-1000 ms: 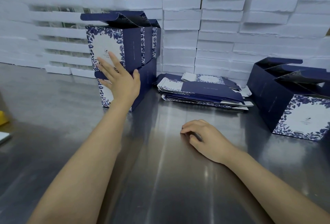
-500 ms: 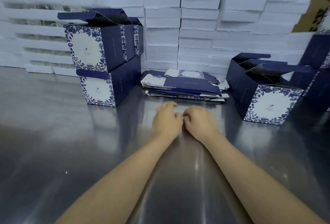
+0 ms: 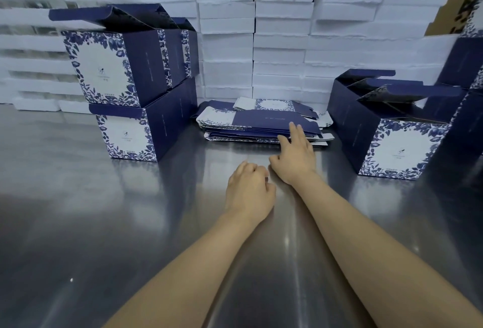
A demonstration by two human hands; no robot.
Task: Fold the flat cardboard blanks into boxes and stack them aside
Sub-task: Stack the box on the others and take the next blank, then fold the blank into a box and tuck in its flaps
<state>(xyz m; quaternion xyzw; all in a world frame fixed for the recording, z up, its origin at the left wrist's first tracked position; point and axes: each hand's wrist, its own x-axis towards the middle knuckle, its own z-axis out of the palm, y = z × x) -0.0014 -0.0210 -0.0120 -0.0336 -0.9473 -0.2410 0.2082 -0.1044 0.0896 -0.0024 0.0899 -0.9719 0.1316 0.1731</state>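
A pile of flat navy-and-white floral cardboard blanks [image 3: 261,123] lies at the middle back of the steel table [image 3: 91,210]. My right hand [image 3: 295,155] reaches to the pile's front edge, fingers straight and touching the blanks. My left hand [image 3: 248,191] rests on the table just behind it, fingers loosely curled, holding nothing. Two folded boxes stand stacked at the left: the upper folded box [image 3: 120,66] with its lid flaps up, on the lower folded box [image 3: 141,131]. Another folded box [image 3: 386,136] with open flaps stands at the right.
Stacks of white foam trays [image 3: 282,29] wall off the back of the table. More navy boxes [image 3: 467,71] stand at the far right edge. Brown cartons show behind the foam.
My right hand has moved forward from beside the left hand to the front edge of the blank pile, its fingers straightened. My left hand has stayed near the middle of the table.
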